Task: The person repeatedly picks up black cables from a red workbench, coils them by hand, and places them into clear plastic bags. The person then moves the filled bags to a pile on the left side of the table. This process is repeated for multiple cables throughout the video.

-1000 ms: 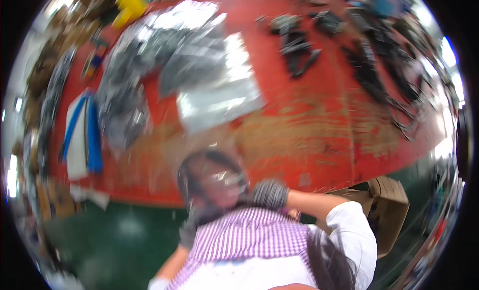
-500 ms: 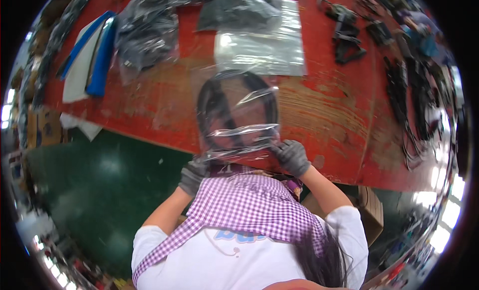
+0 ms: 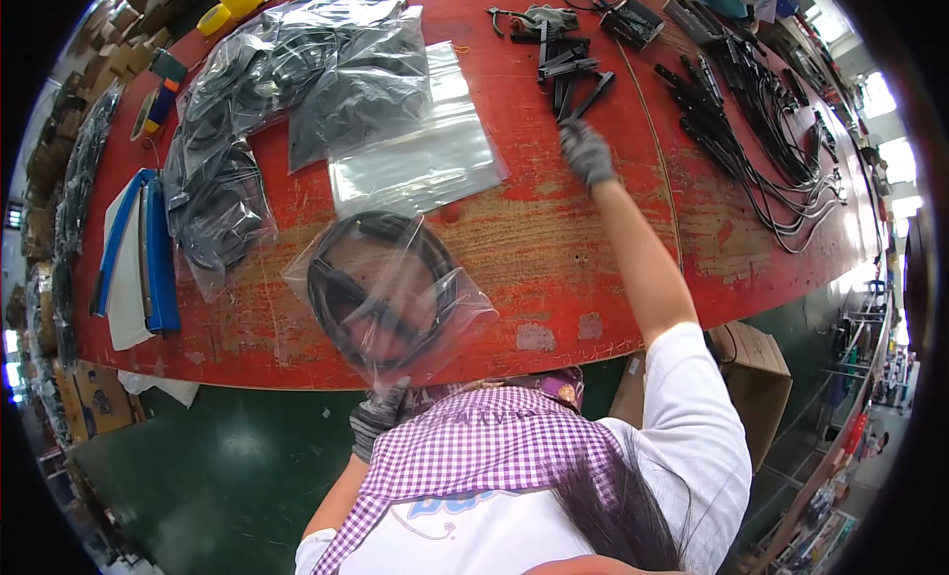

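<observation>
A coil of black cable (image 3: 314,278) sits inside a clear plastic bag (image 3: 465,303) near the front edge of the table. My left hand (image 3: 376,417), in a grey glove, is closed on the bag's gathered near end at that edge. My right hand (image 3: 588,155), gloved too, reaches far forward to a small pile of black strip-like parts (image 3: 565,66). Its fingers are closed at the near end of one of these parts; the fingertips are partly hidden.
Filled clear bags (image 3: 346,95) lie at the back left, beside a stack of flat clear bags (image 3: 415,170). A blue file holder (image 3: 158,264) stands left. Bundled black cables (image 3: 756,120) and an open black box (image 3: 633,23) lie right. A cardboard box (image 3: 756,387) stands below the table.
My right hand has let go of the bag and moved forward and right to the black parts. The bag now lies further left, held by my left hand alone. The view has shifted.
</observation>
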Available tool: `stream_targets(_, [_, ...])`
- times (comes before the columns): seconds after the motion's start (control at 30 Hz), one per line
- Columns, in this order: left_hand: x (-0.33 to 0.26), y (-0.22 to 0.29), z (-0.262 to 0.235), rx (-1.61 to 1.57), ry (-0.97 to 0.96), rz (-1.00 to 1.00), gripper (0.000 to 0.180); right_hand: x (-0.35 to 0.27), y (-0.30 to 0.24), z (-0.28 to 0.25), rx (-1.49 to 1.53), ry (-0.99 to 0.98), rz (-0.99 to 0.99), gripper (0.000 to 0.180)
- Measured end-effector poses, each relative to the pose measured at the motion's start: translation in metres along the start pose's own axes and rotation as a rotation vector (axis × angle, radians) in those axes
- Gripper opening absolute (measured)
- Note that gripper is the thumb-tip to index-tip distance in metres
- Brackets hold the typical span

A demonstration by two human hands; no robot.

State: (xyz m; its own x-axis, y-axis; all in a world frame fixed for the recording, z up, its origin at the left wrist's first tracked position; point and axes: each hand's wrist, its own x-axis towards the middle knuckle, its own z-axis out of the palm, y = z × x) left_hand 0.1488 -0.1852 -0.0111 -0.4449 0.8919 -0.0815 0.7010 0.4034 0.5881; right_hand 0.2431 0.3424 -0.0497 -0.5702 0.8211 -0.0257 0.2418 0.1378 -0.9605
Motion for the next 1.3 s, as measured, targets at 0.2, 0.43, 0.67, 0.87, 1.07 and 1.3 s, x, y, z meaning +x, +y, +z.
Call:
stream_targets(0.2, [0.043, 0.036, -0.003, 0.357, 0.403, 0.136, 0.037, 0.081, -0.023, -0.019, -1.097, 0.013, 0.099, 0.038])
stream_targets(0.43, [0.056, 0.027, 0.000, 0.451, 0.328, 0.094, 0.029, 0.011, 0.003, -0.078, -0.933, 0.136, -0.011, 0.036])
stream_targets(0.67, [0.064, 0.008, -0.006, 0.278, 0.312, 0.168, 0.016, -0.189, -0.046, -0.038, 0.575, -0.267, 0.372, 0.037])
stream_targets(0.87, [0.073, 0.020, -0.015, 0.103, 0.397, 0.156, 0.012, -0.289, -0.040, -0.023, 0.470, -0.742, 0.704, 0.039])
stream_targets(1.07, [0.078, 0.022, -0.014, 0.032, 0.563, 0.089, 0.011, -0.277, -0.062, 0.063, 0.259, -0.792, 0.321, 0.036])
stream_targets(1.3, [0.069, 0.031, -0.011, 0.049, 0.698, 0.140, 0.014, -0.211, -0.074, 0.170, -0.181, -0.772, -0.519, 0.014])
